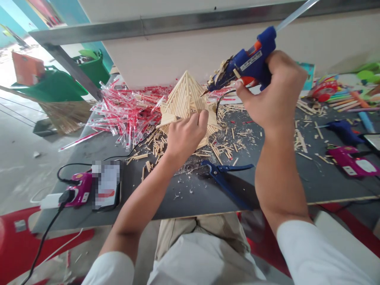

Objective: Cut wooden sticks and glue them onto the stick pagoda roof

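A model built of thin pale wooden sticks (pixel 180 96), with a pointed pyramid top, stands on the dark table. My left hand (pixel 188 132) is closed at its front with curled fingers against it; the fingertips are hidden. My right hand (pixel 277 91) grips a blue hot glue gun (pixel 252 59), raised to the right of the model. The gun's nozzle points down left, close to the pyramid's right side. A clear glue stick (pixel 297 16) sticks out of its rear. By my right thumb a short wooden stick (pixel 236 74) shows. Dried glue and stick bits cling to the gun's front.
Pliers-like blue cutters (pixel 227 180) lie before me. Cut stick pieces (pixel 227 150) litter the table. Red-and-clear plastic wrappers (pixel 127 113) heap up at left. A phone (pixel 108 186) lies beside a purple power adapter (pixel 79 190); another blue glue gun (pixel 342 130) rests at right.
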